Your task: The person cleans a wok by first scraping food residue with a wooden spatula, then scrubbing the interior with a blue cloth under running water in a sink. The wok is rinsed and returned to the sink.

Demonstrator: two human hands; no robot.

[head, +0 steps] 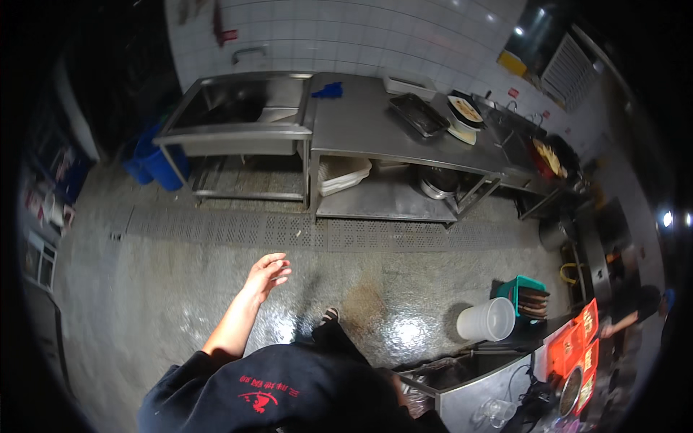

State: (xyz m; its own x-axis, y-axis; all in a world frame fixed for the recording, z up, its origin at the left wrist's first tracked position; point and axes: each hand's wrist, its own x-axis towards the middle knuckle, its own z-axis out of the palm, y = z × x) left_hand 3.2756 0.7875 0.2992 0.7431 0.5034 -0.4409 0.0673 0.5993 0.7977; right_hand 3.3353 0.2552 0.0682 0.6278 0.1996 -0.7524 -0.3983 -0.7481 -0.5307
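My left hand (269, 275) reaches out over the wet floor with nothing in it, its fingers bent and slightly apart. Only a little skin of my right arm shows beside the dark shirt; the right hand itself is out of view. Ahead stand a stainless steel sink (227, 130) and a steel worktable (352, 127). On the worktable lie a blue cloth or glove (328, 90), a dark tray (418, 115), a white tub (410, 85) and plates with food (464, 109).
White baskets (344, 176) and a pot (438, 187) sit on the lower shelf. Blue bins (159, 159) flank the sink. At right are a white bucket (486, 320), a teal crate (518, 287), a steel counter (476, 398) with orange trays (568, 346), and another person's arm (622, 325). A perforated drain cover (292, 230) crosses the floor.
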